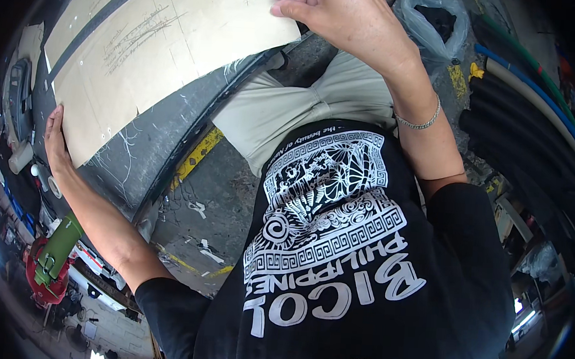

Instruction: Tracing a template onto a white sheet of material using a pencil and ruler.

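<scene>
A large tan card sheet [156, 59] with pencil lines and handwriting spans the upper left, its near edge curved. My left hand [57, 144] is closed at the sheet's left end, fingers along the edge; its thumb is mostly hidden. At the other end my right hand [337, 10] has its fingers curled and thumb pressed at the sheet's corner. A dark strip [102, 27] runs lengthwise across the sheet. Beneath lies dark grey material [151, 148] with loose white threads hanging about the sheet's near edge.
Dark rolls [521, 121] and a blue tube [537, 83] lie at the right. A clear plastic bag [435, 24] stands beyond my right forearm. At the left are a green cylinder [59, 248] and a roll of tape [54, 187]. Scraps [211, 250] litter the floor.
</scene>
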Available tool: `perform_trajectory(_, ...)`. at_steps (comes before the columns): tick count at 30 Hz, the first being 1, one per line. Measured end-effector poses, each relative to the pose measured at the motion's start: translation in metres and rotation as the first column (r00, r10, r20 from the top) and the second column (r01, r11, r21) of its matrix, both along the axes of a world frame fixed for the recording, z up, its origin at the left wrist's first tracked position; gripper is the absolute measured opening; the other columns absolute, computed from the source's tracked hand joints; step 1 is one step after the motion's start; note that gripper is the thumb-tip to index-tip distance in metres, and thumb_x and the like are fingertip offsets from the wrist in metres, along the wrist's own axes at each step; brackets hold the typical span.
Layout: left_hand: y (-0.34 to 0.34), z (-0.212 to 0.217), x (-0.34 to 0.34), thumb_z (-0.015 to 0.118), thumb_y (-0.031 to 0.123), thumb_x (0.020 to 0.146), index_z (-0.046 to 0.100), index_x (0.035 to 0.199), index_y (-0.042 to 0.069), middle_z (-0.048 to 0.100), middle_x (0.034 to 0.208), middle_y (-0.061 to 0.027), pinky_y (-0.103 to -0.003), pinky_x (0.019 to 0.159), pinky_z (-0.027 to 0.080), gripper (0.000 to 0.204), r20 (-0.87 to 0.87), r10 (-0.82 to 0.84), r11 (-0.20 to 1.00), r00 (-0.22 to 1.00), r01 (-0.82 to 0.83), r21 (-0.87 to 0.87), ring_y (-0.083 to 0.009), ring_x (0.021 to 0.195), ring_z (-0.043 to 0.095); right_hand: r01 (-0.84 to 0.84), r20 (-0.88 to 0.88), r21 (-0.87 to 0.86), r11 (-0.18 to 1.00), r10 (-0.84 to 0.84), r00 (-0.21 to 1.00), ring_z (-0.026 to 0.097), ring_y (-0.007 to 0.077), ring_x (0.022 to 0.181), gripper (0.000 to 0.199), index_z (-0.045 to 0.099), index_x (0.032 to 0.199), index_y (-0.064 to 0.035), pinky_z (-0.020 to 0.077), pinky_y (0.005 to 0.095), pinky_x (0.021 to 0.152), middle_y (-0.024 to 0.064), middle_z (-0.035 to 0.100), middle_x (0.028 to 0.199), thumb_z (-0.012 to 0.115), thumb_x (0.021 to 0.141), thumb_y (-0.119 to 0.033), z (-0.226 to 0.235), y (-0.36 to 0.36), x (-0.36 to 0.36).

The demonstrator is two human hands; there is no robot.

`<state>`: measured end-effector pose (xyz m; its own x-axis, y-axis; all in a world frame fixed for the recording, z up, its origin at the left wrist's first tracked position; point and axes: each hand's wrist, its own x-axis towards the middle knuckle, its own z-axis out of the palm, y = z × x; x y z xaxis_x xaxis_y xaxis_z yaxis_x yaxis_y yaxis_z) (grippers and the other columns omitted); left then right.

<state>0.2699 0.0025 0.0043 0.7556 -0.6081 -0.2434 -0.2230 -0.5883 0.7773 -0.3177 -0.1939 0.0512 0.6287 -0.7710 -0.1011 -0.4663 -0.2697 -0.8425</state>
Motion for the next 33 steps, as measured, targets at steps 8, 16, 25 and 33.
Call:
perform_trajectory(8, -0.004, -0.005, 0.011, 0.071, 0.029, 0.097, 0.068, 0.121, 0.005, 0.068, 0.113, -0.0015, -0.023, 0.096, 0.043, 0.034, -0.057, -0.025, 1.000, 0.998, 0.025, -0.001, -0.0108, 0.106, 0.060, 0.009, -0.020, -0.034, 0.999, -0.010, 1.000, 0.071, 0.0340, 0.076, 0.015, 0.064, 0.091, 0.0039, 0.0522, 0.0405, 0.066, 0.0195, 0.068, 0.076, 0.069, 0.086, -0.009, -0.004, -0.001, 0.000)
perform_trajectory(16, -0.010, 0.004, -0.014, 0.077, 0.035, 0.090, 0.074, 0.122, 0.009, 0.073, 0.109, -0.0036, -0.027, 0.091, 0.049, 0.041, 0.079, -0.010, 0.998, 0.997, 0.005, 0.066, -0.0141, 0.101, 0.065, -0.076, 0.013, -0.371, 0.926, 0.087, 0.996, 0.060, 0.0101, 0.073, 0.022, 0.073, 0.112, -0.0093, 0.0481, 0.0247, 0.065, 0.0042, 0.066, 0.096, 0.073, 0.092, -0.018, -0.032, 0.001, 0.003)
perform_trajectory(25, 0.032, 0.022, 0.030, 0.079, 0.036, 0.089, 0.074, 0.101, 0.009, 0.066, 0.081, 0.0040, -0.023, 0.063, 0.047, 0.030, 0.119, -0.244, 0.939, 0.962, 0.204, 0.277, -0.0055, 0.069, 0.058, -0.080, -0.021, -0.316, 0.945, 0.078, 0.997, 0.053, 0.0116, 0.065, 0.025, 0.074, 0.116, -0.0085, 0.0491, 0.0268, 0.066, 0.0038, 0.069, 0.129, 0.070, 0.092, -0.011, -0.025, 0.015, 0.015)
perform_trajectory(33, -0.018, 0.059, -0.080, 0.078, 0.016, 0.083, 0.070, 0.078, 0.000, 0.066, 0.068, -0.0071, -0.035, 0.057, 0.048, 0.019, 0.353, -0.076, 0.956, 0.932, -0.033, 0.293, -0.0164, 0.060, 0.061, -0.102, -0.081, -0.336, 0.936, 0.079, 0.994, 0.061, 0.0152, 0.080, 0.023, 0.073, 0.116, -0.0048, 0.0517, 0.0283, 0.074, 0.0088, 0.067, 0.131, 0.069, 0.093, -0.009, -0.017, 0.008, 0.011)
